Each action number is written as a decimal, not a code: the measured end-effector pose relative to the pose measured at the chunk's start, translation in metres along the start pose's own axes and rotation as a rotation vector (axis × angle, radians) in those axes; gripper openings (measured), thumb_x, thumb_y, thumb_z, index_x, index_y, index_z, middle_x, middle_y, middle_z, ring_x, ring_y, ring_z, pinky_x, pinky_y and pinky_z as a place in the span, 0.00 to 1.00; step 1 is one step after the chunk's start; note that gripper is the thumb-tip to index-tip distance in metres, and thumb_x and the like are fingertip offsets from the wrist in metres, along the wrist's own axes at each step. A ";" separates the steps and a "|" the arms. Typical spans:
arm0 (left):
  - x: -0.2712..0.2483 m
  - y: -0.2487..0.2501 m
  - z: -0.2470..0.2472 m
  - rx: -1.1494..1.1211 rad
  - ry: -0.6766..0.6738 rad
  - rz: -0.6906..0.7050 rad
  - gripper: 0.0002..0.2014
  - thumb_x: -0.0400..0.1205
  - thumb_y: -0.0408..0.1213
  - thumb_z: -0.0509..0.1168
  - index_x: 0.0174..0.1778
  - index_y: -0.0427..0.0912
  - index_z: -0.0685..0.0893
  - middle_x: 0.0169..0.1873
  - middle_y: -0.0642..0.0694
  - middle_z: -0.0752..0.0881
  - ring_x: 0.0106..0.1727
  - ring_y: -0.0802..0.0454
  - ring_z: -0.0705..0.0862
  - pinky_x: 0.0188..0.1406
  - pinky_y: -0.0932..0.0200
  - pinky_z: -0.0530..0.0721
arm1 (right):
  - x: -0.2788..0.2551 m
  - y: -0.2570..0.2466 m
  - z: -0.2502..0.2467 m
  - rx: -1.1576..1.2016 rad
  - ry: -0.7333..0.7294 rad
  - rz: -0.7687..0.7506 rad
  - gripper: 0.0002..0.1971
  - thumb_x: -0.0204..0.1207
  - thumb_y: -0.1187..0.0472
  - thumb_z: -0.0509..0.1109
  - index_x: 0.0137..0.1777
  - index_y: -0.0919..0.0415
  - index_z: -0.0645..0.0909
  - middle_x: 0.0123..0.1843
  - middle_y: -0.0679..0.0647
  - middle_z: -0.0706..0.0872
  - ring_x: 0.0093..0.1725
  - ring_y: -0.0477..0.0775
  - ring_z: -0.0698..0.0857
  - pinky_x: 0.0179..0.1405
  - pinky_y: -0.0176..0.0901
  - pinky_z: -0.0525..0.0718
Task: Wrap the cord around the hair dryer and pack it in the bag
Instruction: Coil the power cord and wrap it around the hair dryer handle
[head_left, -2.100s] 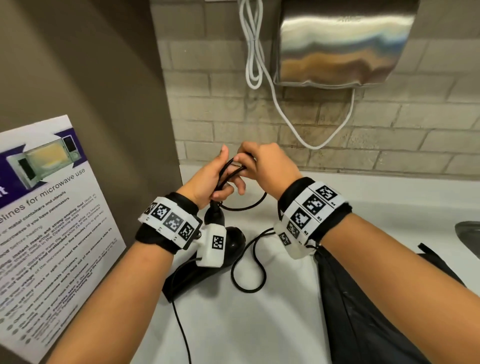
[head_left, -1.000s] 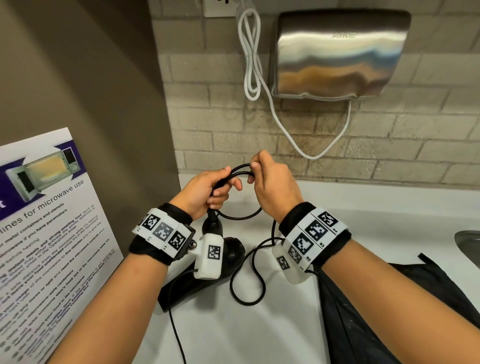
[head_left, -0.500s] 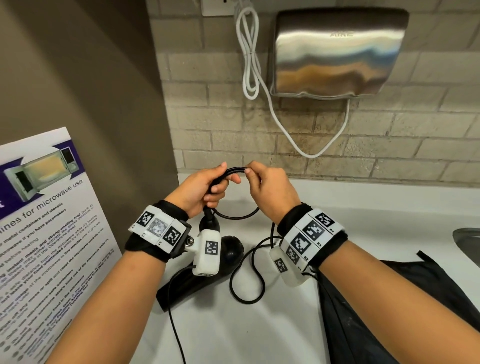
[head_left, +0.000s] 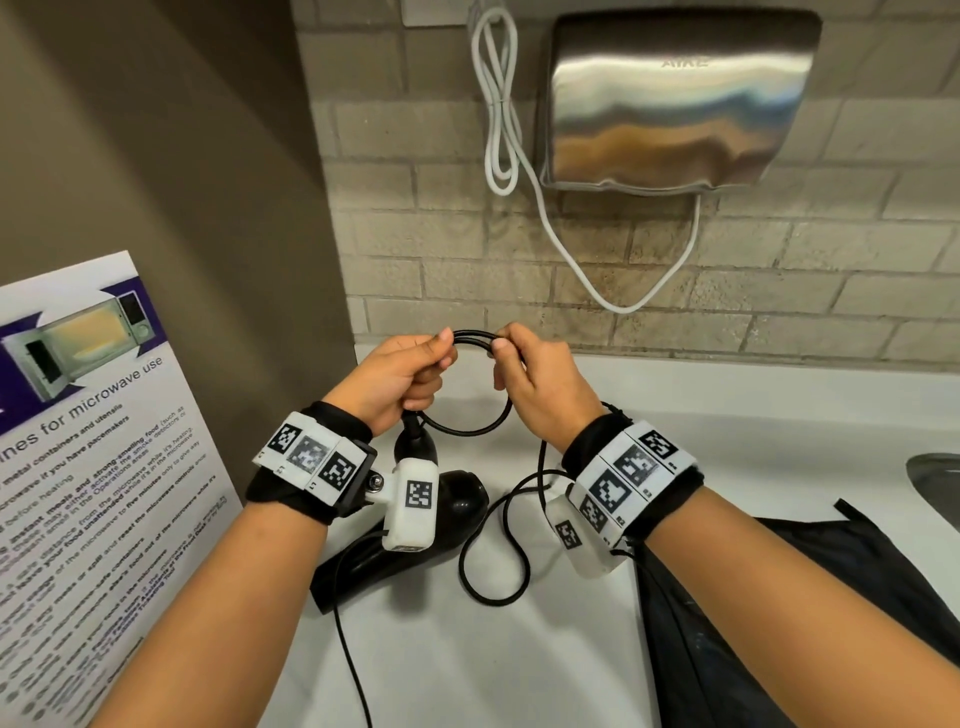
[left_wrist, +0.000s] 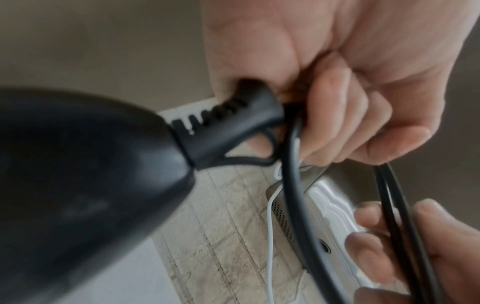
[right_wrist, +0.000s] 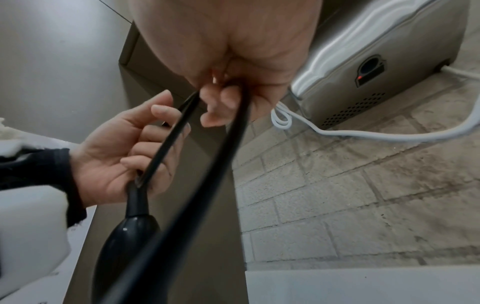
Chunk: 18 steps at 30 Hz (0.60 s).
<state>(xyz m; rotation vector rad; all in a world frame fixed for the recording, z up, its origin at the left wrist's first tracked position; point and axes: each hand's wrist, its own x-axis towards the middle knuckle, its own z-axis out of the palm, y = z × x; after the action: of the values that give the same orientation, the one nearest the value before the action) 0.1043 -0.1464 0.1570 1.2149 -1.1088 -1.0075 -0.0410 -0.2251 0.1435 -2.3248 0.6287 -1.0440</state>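
A black hair dryer (head_left: 457, 512) lies on the white counter (head_left: 467, 654), its handle end (left_wrist: 78, 185) raised toward my left hand. The black cord (head_left: 475, 335) forms a loop held up between both hands. My left hand (head_left: 410, 369) grips the cord just past the strain relief (left_wrist: 233, 127), fingers curled round it. The right hand (head_left: 524, 364) pinches the top of the loop (right_wrist: 192, 107). More slack cord (head_left: 493, 561) curls on the counter below. A black bag (head_left: 779, 623) lies flat at the lower right, under my right forearm.
A steel hand dryer (head_left: 675, 98) with a white cable (head_left: 501, 114) hangs on the brick wall behind. A microwave notice (head_left: 88, 467) leans at the left against a brown panel. A sink edge (head_left: 935, 478) shows at far right.
Both hands have lifted slightly and drawn the cord into a rounder, higher loop. The right hand shifted its pinch along the cord toward the left hand. The dryer stays on the counter.
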 end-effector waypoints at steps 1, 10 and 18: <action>0.000 0.000 0.000 0.001 0.005 -0.005 0.18 0.84 0.45 0.51 0.29 0.42 0.69 0.12 0.58 0.60 0.12 0.65 0.56 0.12 0.71 0.55 | 0.000 0.001 0.000 -0.021 -0.007 -0.007 0.10 0.83 0.56 0.54 0.43 0.57 0.73 0.33 0.63 0.85 0.32 0.61 0.81 0.36 0.53 0.81; 0.007 -0.003 -0.003 -0.329 0.070 -0.024 0.18 0.87 0.43 0.45 0.36 0.42 0.73 0.11 0.54 0.63 0.08 0.62 0.59 0.06 0.71 0.56 | -0.021 0.013 0.015 0.153 -0.125 0.231 0.06 0.84 0.57 0.51 0.50 0.58 0.65 0.38 0.60 0.81 0.18 0.48 0.75 0.15 0.42 0.78; 0.013 -0.008 -0.018 -0.483 0.219 0.047 0.19 0.87 0.43 0.44 0.48 0.41 0.80 0.12 0.55 0.66 0.09 0.60 0.60 0.11 0.70 0.58 | -0.081 0.047 0.038 -0.279 -0.505 0.200 0.10 0.84 0.55 0.50 0.58 0.58 0.68 0.43 0.59 0.84 0.43 0.63 0.83 0.39 0.47 0.74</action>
<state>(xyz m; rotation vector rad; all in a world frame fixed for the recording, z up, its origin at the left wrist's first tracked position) 0.1246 -0.1565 0.1502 0.8770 -0.6671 -1.0058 -0.0694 -0.2034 0.0495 -2.5554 0.8138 -0.2678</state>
